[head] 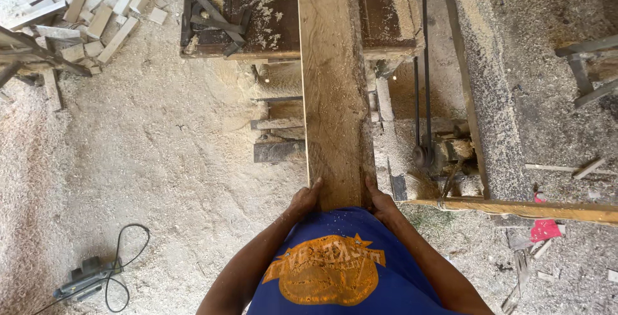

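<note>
A long, rough wooden plank [333, 89] runs from my waist straight ahead onto a dark saw table [212, 38]. My left hand [304, 199] grips the plank's near left edge. My right hand [381, 202] grips its near right edge. The plank's near end is pressed against my blue shirt [335, 263], which hides its very end. Sawdust lies on the table on both sides of the plank.
Sawdust covers the floor. A pile of short wood offcuts [90, 12] lies at the far left. A power tool with a black cord [87, 279] sits on the floor at lower left. A drive belt and motor [428, 147] stand right of the plank, with a wooden beam [534, 210] beside them.
</note>
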